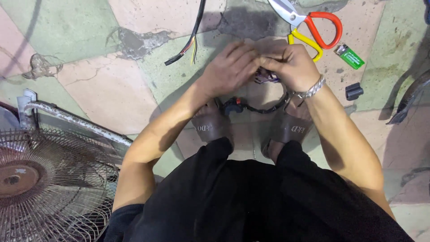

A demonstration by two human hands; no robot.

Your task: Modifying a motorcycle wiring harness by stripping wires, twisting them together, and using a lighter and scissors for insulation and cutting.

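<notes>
Legs: one pair of black trousers point(251, 197) lay nearest the camera, above two brown sandals point(210, 127).
Left hand: one left hand point(230, 67) was curled narrow, fingertips pinched on the small purple connector point(262, 78).
Right hand: one right hand point(293, 65), one metal bracelet at the wrist, was closed tight on the same connector.
Wiring: one black switch with cable point(235, 105) hung below the hands, between the feet.
Floor items: one pair of red-and-yellow scissors point(313, 27), one green lighter point(350, 57), one black clip point(354, 91), one loose black cable point(188, 45).
Fan: one rusted fan point(49, 179) stood at lower left.
</notes>
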